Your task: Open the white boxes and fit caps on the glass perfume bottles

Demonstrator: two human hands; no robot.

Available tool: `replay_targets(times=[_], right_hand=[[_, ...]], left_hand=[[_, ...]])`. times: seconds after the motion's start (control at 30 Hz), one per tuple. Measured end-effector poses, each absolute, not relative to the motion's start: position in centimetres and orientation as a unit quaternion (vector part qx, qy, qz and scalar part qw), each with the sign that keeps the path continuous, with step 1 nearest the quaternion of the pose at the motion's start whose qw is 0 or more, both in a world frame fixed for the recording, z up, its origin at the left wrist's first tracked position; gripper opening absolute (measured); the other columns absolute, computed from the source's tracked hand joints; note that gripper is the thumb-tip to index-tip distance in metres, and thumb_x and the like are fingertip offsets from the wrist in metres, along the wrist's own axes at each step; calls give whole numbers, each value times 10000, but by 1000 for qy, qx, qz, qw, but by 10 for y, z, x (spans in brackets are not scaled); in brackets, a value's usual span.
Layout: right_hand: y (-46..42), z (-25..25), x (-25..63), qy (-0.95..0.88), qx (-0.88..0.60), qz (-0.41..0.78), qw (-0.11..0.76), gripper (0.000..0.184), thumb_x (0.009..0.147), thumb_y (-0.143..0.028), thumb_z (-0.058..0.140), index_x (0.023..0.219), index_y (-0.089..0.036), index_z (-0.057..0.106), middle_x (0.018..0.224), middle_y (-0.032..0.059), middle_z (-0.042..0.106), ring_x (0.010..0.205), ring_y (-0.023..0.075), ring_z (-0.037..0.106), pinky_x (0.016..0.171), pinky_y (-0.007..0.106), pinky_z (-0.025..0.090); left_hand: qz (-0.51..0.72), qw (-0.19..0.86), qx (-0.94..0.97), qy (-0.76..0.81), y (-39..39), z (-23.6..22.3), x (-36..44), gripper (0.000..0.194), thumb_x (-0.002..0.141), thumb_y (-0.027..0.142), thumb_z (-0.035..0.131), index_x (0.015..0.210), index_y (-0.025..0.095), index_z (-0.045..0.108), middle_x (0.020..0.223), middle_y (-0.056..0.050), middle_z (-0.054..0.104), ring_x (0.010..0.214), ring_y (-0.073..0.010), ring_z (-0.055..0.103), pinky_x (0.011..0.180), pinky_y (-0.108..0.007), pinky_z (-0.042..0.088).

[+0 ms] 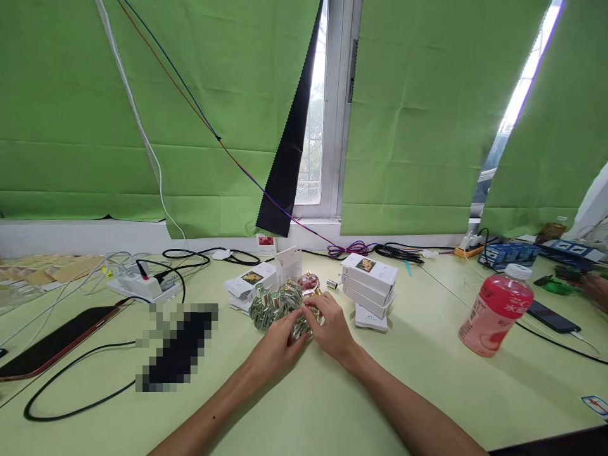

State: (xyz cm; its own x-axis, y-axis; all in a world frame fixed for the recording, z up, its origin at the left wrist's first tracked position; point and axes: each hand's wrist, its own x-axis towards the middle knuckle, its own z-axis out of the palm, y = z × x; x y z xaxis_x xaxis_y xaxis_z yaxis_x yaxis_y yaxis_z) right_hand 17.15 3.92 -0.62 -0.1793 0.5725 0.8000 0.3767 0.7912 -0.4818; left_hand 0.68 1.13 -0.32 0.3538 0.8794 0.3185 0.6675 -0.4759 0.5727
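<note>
Close together at the middle of the table are my left hand [284, 335] and my right hand [332, 329], fingertips meeting. A coil of thin, silvery wire [300, 327] shows between them. My left hand's fingers are closed around it, and my right thumb and forefinger pinch at its upper side; the exact spot they grip is hidden. Just beyond lie more bundles of wire [260, 315] with shiny metal cylinders [276, 299] on them. A round item with a red and gold rim [309, 283] sits behind my fingers. One loose silver cylinder [332, 284] lies apart.
White boxes [368, 275] are stacked right of my hands, with others [251, 278] to the left. A pink drink bottle [496, 310] stands at right, near a phone [553, 316]. Left are a power strip [142, 285] and cables. Another person's hand [596, 288] shows far right.
</note>
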Motion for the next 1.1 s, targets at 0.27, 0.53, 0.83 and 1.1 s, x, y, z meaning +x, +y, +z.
replay_targets(times=[0.27, 0.53, 0.83, 1.1], right_hand=[[37, -3, 172, -764, -316, 77, 558, 77, 917, -176, 565, 906, -208, 634, 844, 61, 694, 838, 230, 595, 712, 331, 488], [35, -2, 171, -752, -324, 63, 570, 146, 864, -156, 572, 988, -199, 637, 892, 71, 681, 851, 225, 611, 675, 318, 496], [36, -3, 173, -748, -309, 61, 584, 112, 925, -151, 551, 954, -214, 639, 891, 65, 690, 853, 219, 618, 700, 324, 501], [39, -5, 173, -755, -306, 51, 577, 113, 940, -154, 561, 903, -221, 643, 839, 54, 698, 827, 224, 606, 721, 340, 501]], left_hand=[[306, 176, 807, 474, 10, -1, 8, 309, 912, 304, 526, 1186, 178, 595, 814, -12, 661, 566, -131, 525, 568, -248, 399], [307, 173, 808, 472, 12, -5, 5, 294, 896, 289, 527, 1154, 172, 606, 787, -5, 647, 559, -132, 533, 565, -245, 399], [298, 176, 802, 486, 12, -5, 7, 431, 920, 355, 527, 1294, 145, 567, 739, -11, 641, 543, -152, 546, 558, -262, 418], [293, 174, 803, 489, 13, -6, 6, 461, 931, 381, 533, 1322, 139, 553, 740, -14, 649, 551, -162, 558, 572, -271, 433]])
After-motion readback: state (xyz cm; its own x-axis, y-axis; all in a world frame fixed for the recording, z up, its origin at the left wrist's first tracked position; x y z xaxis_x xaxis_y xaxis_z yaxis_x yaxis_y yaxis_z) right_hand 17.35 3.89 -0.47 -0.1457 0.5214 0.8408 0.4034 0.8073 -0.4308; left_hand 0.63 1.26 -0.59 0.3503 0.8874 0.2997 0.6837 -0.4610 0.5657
